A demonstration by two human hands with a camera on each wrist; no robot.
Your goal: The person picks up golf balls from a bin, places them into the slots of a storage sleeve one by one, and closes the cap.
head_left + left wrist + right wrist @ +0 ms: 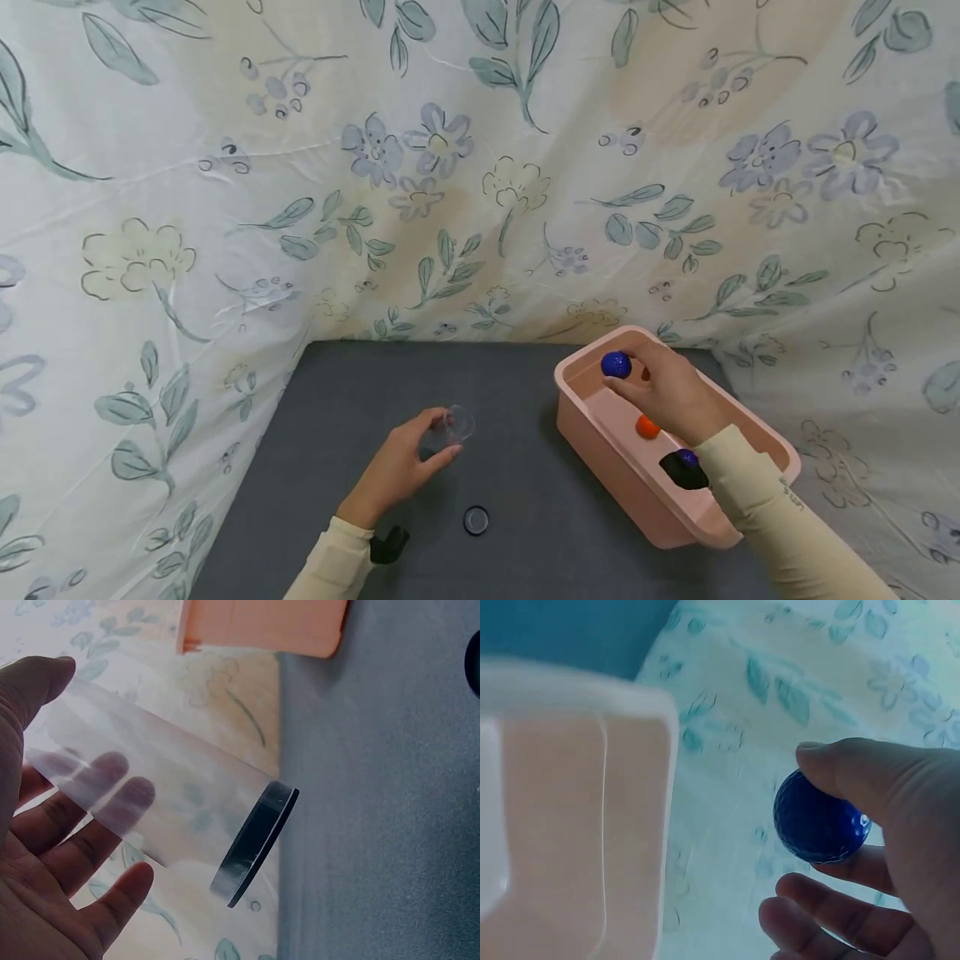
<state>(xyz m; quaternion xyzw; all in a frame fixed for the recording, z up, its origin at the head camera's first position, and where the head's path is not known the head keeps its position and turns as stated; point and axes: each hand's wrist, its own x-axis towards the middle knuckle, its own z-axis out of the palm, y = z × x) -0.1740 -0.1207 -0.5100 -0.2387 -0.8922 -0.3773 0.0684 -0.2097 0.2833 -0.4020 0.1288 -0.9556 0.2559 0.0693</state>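
My fingers (90, 855) on the left hand (396, 471) curl round a clear plastic tube (161, 814), thumb on top, the tube's dark-rimmed end tilted over the grey tabletop (517, 467). My left forearm lies across the table's near edge, wrist bent slightly inward. My right hand (671, 392) hangs above the far corner of the pink bin (622, 475), forearm crossing its near rim, thumb and fingers pinching a blue golf ball (817, 819); the lower fingers stay loosely bent beneath it. Inside the bin lies an orange ball (647, 427). A small black ring-shaped cap (476, 520) sits on the table near my left wrist.
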